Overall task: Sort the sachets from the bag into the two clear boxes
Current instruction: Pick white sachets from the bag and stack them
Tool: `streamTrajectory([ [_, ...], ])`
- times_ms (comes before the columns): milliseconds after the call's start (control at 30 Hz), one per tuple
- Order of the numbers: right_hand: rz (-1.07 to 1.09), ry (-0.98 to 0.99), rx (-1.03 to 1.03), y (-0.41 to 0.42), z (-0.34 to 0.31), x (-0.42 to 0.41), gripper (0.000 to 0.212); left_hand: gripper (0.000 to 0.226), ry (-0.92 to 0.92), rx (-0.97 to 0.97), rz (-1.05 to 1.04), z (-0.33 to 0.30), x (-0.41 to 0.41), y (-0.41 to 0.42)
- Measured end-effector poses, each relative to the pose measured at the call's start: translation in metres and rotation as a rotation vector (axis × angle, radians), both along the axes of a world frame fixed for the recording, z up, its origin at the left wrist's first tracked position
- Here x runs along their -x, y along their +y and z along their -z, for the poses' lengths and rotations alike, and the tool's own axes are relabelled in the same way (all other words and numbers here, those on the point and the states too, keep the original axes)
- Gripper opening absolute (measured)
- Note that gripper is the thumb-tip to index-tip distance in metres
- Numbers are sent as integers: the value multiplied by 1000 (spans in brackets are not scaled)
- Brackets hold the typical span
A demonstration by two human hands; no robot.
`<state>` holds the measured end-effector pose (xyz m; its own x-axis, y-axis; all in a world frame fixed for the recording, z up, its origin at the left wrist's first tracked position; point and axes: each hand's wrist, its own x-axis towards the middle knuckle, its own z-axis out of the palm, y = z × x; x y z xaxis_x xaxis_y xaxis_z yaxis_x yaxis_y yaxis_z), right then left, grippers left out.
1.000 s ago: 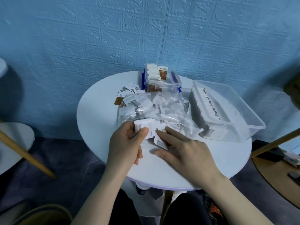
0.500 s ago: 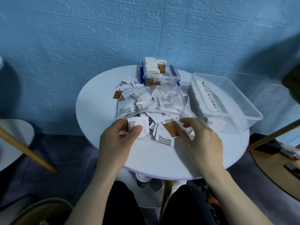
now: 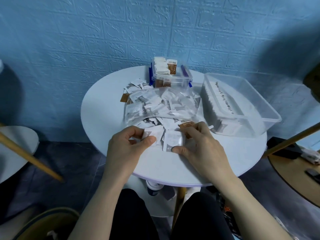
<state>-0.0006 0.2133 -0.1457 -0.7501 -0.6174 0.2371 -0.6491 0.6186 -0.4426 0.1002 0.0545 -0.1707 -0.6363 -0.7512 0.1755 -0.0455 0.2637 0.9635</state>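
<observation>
Two clear boxes are sitting on the table: the small box at the back edge is holding brown sachets, and the big box at the right edge is holding white ones. The bag is lying in the middle. My left hand is pinching a white sachet. My right hand is pinching a brown sachet.

Round table bearing sachets, boxes

A home room — blue brick-pattern wall, round table.
</observation>
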Motion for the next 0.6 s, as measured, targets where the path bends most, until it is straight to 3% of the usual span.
streamTrajectory([
  [100, 12, 21, 190, 3, 3, -1, 25, 22, 9, -12, 18, 0, -1, -1],
  [167, 19, -84, 362, 8, 6, 0, 9, 20, 13, -16, 34, 0, -2, -1],
  [300, -60, -438, 612, 10, 9, -7, 22, 18, 19, -42, 98, -2, -5, -2],
  [433, -117, -501, 537, -1, 12, -16, 21, 15, 18, -86, 224, -7, -11, -5],
  [600, -72, -202, 299, -12, 17, -27, 23, 18, 38, -98, 244, -8, -14, -5],
])
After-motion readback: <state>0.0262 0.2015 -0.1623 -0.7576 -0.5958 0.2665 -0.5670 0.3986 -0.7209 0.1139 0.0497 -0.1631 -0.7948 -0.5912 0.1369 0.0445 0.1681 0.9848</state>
